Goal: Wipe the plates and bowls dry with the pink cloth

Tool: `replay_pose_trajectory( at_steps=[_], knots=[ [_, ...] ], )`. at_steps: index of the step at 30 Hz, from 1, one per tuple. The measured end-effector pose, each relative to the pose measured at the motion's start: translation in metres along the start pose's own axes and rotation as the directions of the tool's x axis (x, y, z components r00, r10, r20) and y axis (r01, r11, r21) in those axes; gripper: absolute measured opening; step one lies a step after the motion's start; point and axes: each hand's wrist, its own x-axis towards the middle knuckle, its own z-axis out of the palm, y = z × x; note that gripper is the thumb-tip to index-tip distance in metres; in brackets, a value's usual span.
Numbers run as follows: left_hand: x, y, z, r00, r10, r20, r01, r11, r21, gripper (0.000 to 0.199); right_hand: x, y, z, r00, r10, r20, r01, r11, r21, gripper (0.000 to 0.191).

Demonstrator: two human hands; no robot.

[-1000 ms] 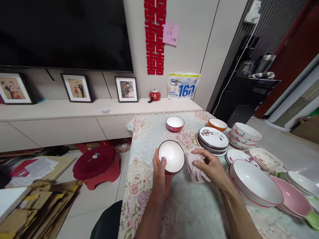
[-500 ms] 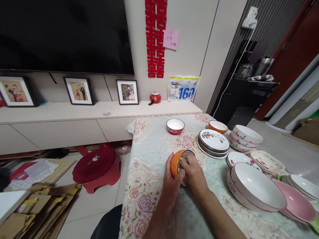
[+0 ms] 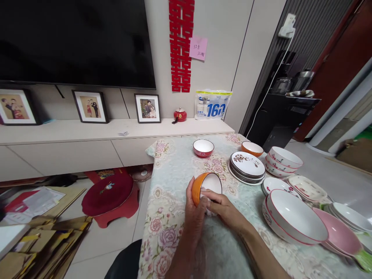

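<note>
My left hand grips an orange bowl with a white inside, its thumb over the near rim. The bowl is tilted on its side above the table, its mouth turned to the right and toward me. At the bowl's lower rim my right hand is closed, fingers pinched together against the inner edge. A small bit of something white shows by those fingertips, too hidden to name. Beyond the hands stands a red bowl with a white inside. To the right is a stack of white plates with brown flowers.
Another orange bowl stands behind the plates. Along the right lie stacked flowered bowls, large white bowls, a pink dish and more plates. A flowered cloth covers the table. A red stool stands left.
My right hand has come from deep inside the bowl to its near lower rim. The bowl has shifted slightly left, and more of its white inside shows.
</note>
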Motion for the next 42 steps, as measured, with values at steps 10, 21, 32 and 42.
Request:
replay_pose_trajectory(
  at_steps=[10, 21, 32, 42],
  knots=[
    [0.008, -0.012, -0.014, 0.996, -0.058, -0.069, 0.064, 0.995, 0.076, 0.072, -0.007, 0.004, 0.009, 0.989, -0.121, 0.084, 0.141, 0.616, -0.775, 0.04],
    [-0.001, 0.001, -0.003, 0.984, -0.171, 0.056, 0.18, 0.951, -0.25, 0.094, 0.001, 0.005, 0.023, 0.959, -0.159, -0.235, 0.123, 0.979, -0.16, 0.024],
    [0.003, 0.004, -0.003, 0.985, -0.169, -0.028, 0.159, 0.962, -0.223, 0.073, -0.004, 0.006, 0.01, 0.975, -0.186, 0.12, 0.197, 0.486, -0.851, 0.039],
    [-0.002, 0.005, -0.002, 0.984, -0.17, 0.05, 0.177, 0.937, -0.302, 0.084, 0.001, 0.002, 0.021, 0.964, -0.215, -0.156, 0.158, 0.937, -0.311, 0.02]
  ],
)
